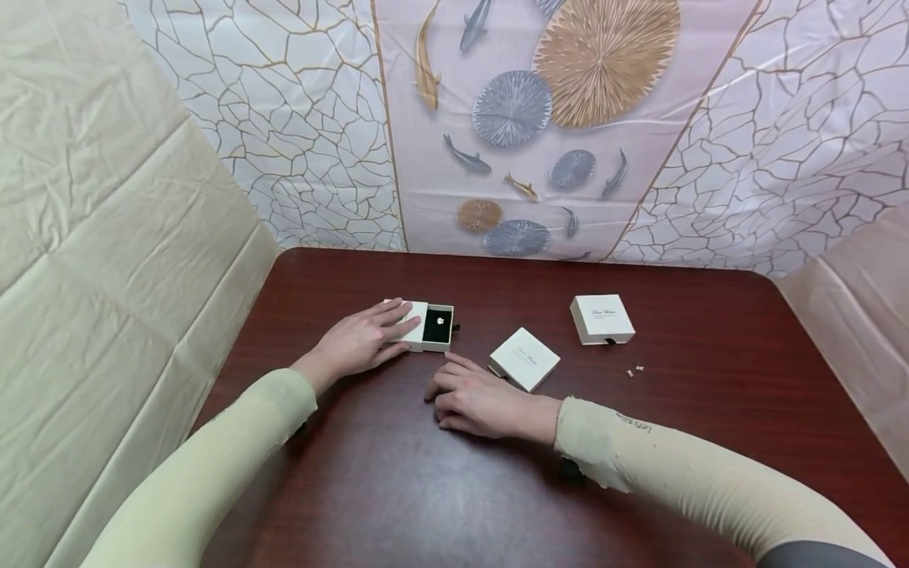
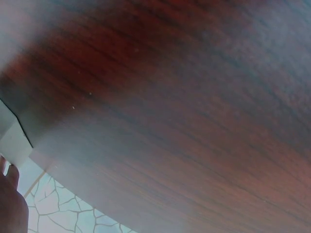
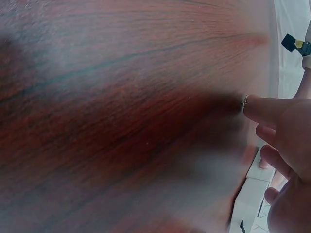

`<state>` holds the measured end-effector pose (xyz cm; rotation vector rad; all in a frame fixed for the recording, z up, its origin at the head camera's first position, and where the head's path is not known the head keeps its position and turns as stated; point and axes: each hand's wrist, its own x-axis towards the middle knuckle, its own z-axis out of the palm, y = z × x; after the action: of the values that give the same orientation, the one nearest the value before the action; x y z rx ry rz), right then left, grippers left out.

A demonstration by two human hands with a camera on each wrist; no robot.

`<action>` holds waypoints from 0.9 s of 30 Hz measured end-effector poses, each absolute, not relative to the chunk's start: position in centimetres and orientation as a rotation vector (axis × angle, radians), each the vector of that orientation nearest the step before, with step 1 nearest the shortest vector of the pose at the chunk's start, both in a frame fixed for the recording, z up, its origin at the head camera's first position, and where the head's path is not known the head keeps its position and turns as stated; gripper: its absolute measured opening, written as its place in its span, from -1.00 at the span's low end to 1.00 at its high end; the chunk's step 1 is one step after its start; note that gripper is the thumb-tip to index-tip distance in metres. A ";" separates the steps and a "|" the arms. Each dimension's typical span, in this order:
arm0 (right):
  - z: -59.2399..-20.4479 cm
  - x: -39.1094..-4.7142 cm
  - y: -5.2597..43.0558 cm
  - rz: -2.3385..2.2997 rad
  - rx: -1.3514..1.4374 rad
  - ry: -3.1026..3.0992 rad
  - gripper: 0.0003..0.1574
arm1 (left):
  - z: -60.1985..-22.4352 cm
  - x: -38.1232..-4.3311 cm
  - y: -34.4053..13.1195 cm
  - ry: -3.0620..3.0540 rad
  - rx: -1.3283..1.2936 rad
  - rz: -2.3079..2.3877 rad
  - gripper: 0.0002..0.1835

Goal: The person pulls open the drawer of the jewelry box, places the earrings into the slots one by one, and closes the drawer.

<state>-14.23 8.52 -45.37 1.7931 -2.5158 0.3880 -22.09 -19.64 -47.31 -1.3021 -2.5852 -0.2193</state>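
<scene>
My left hand (image 1: 362,338) spans the sleeve of a white jewelry box (image 1: 415,338), its thumb along the near side and its fingers over the top and far edge. The inner drawer (image 1: 438,344) sticks out to the right, showing a black pad (image 1: 434,334) with a flower-shaped stud earring (image 1: 440,321). In the left wrist view, only a little of that hand (image 2: 13,204) shows beside the box (image 2: 14,145). To the right and nearer, my right hand (image 1: 472,401) hovers low, fingers bent. A small sparkly earring (image 3: 244,102) is pinched at its fingertips, visible in the right wrist view.
A closed white box (image 1: 525,359) lies angled just beyond the right hand. Another closed white box (image 1: 602,319) sits farther right. Two tiny pale pieces (image 1: 630,373) lie near it on the dark red wooden table (image 1: 398,489). Fabric walls (image 1: 319,134) stand behind and beside.
</scene>
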 end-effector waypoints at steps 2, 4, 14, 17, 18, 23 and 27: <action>-45.4 -14.2 8.5 0.395 1.790 -2.519 -0.93 | -47.3 -22.1 -19.6 -2.583 -1.304 -0.221 -0.44; -45.4 -14.2 8.5 0.394 1.784 -2.524 -0.93 | -47.3 -22.1 -19.6 -2.582 -1.306 -0.223 -0.44; -45.4 -14.9 8.3 0.354 1.760 -2.496 -0.95 | -47.3 -22.0 -19.6 -2.606 -1.294 -0.232 -0.45; -45.3 -15.1 8.4 0.351 1.754 -2.497 -0.95 | -47.2 -21.9 -19.6 -2.624 -1.287 -0.226 -0.45; -45.3 -15.2 8.4 0.341 1.750 -2.498 -0.96 | -47.1 -21.9 -19.6 -2.632 -1.284 -0.224 -0.44; -45.4 -15.7 8.5 0.290 1.713 -2.485 -0.97 | -47.0 -21.8 -19.5 -2.661 -1.271 -0.217 -0.44; -45.4 -16.0 8.6 0.255 1.687 -2.481 -0.93 | -47.0 -21.8 -19.5 -2.656 -1.274 -0.205 -0.43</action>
<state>-15.96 8.59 -45.42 1.6868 -2.4806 0.2553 -21.82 -19.53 -46.96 -1.2737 -2.6556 -0.2054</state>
